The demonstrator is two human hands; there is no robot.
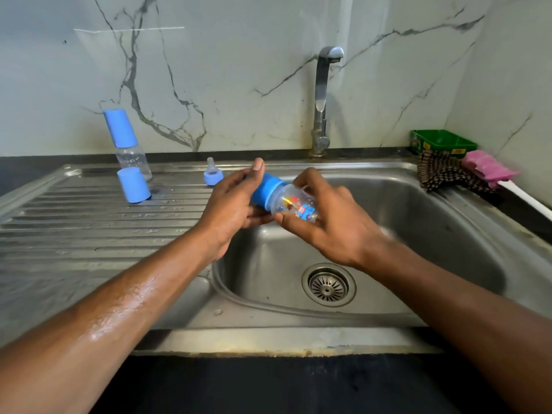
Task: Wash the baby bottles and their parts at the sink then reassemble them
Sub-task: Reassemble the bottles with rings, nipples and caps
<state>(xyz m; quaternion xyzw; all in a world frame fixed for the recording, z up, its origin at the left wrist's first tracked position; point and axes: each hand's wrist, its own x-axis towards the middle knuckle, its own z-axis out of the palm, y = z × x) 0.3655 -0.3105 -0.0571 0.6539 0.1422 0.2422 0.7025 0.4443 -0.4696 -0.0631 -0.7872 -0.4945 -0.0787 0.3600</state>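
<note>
While the small clear plastic baby bottle with cartoon prints [294,204] is held tilted over the stainless steel sink basin [418,222], its body is pinched by the curled fingers of the right hand [325,216], and its blue screw collar [266,191] is wrapped by the left hand [230,204], so both grips are closed on the same bottle. Judged from this, the collar is being turned on the neck, though whether it is being tightened or loosened cannot be told. A firm counter-twist between the two hands is called for next, with wet plastic likely to slip. On the ribbed draining board [89,222] a loose blue collar with a clear teat [212,173] is seen near the left hand, and farther left a loose blue cap [133,184] stands just before a taller clear bottle with a blue cap [127,141]. No water is seen running from the chrome tap [324,97].
</note>
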